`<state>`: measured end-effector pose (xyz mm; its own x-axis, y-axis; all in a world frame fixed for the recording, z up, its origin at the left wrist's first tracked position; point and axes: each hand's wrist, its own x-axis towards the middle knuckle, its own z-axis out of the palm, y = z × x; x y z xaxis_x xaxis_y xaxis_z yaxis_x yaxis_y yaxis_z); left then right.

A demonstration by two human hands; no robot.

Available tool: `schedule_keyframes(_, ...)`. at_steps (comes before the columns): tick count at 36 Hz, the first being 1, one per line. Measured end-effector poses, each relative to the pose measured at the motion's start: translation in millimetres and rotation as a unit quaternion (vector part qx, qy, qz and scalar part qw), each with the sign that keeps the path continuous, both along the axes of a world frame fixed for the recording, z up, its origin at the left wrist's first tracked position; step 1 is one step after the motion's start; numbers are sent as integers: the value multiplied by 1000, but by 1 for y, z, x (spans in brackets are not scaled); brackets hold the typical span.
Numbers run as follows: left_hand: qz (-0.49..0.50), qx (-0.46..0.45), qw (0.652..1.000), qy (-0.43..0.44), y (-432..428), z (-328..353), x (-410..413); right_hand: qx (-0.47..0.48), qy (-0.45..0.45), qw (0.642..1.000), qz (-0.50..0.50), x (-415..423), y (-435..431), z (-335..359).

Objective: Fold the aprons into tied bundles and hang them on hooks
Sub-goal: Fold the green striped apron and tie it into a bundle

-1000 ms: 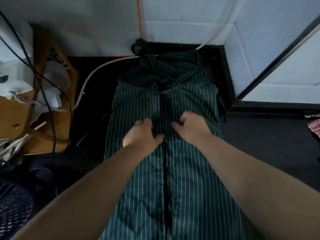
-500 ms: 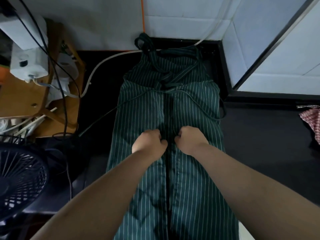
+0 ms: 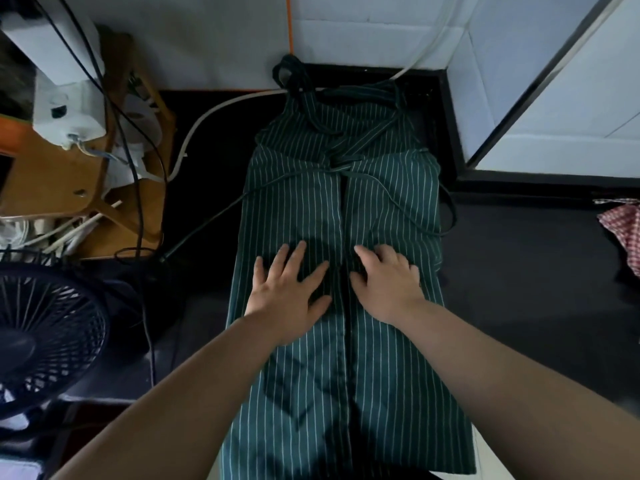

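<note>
Head view: one green striped apron [image 3: 346, 375], flat on the tabletop [image 3: 536, 306].
Left hand [image 3: 287, 292] grip: fingers spread, pressing the apron's middle.
Right hand [image 3: 388, 289] grip: fingers spread, pressing the apron's middle.
Hands counted: two.
Fan [image 3: 45, 341]: one, left of the apron.

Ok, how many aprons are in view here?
1 for sure: the green striped apron lies flat under the left hand and right hand. The red checked cloth at the right edge may be another; mostly cut off.

The striped apron [image 3: 381, 393] runs off the bottom edge; the black fan [image 3: 45, 341] and checked cloth [image 3: 623, 230] are cropped at the sides.
</note>
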<state>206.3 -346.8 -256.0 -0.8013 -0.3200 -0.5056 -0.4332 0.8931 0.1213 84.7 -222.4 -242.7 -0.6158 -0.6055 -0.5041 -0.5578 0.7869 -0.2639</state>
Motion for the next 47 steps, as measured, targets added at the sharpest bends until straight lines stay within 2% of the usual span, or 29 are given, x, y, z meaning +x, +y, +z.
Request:
schedule_keyframes(2,-15,-4,999,-35,1,-8,7,71,5,997,31,7,4,-4)
schedule_keyframes(4,-9,-1,999,-34,0,-14,11,104,-3,993,46,12,10,-13)
schedule_keyframes(10,-29,-20,999,-25,-17,-17,8,71,26,996,44,0,22,-16)
schedule_keyframes(13,-26,-2,999,-25,-26,-10,-1,-3,91,995,-47,-13,27,-9)
schedule_keyframes(15,-19,8,1000,-14,-27,-5,-6,22,138,979,-148,-21,32,-4)
schedule_keyframes(18,-11,19,1000,-11,-22,-3,-7,81,72,959,-263,-25,40,-1)
schedule_keyframes(23,-9,18,1000,-10,-17,-3,-5,-32,8,938,-346,-23,45,-2)
schedule_keyframes(25,-44,10,999,26,-12,-1,-6,-30,5,940,-339,-20,47,0)
schedule_keyframes(27,-105,24,993,53,-4,-2,-5,2,54,951,-304,-14,51,2)
schedule_keyframes(29,-152,35,987,34,1,-7,-2,3,107,958,-266,-4,56,3)
schedule_keyframes(31,-180,16,983,4,0,-13,1,-12,84,966,-243,8,57,3)
schedule_keyframes(34,-183,8,983,0,-6,-14,5,0,-3,972,-236,26,62,-3)
schedule_keyframes(39,-56,-32,998,-1,-16,-6,16,-50,-37,964,-259,18,69,-6)
schedule_keyframes(41,-15,-55,998,14,-16,0,30,-7,22,969,-247,10,66,-6)
schedule_keyframes(44,76,-65,988,120,-8,5,62,72,175,968,-165,8,62,-1)
schedule_keyframes(46,109,-54,974,193,2,4,79,51,211,971,-99,14,63,1)
schedule_keyframes(47,105,-40,974,199,10,5,86,22,192,978,-79,19,66,2)
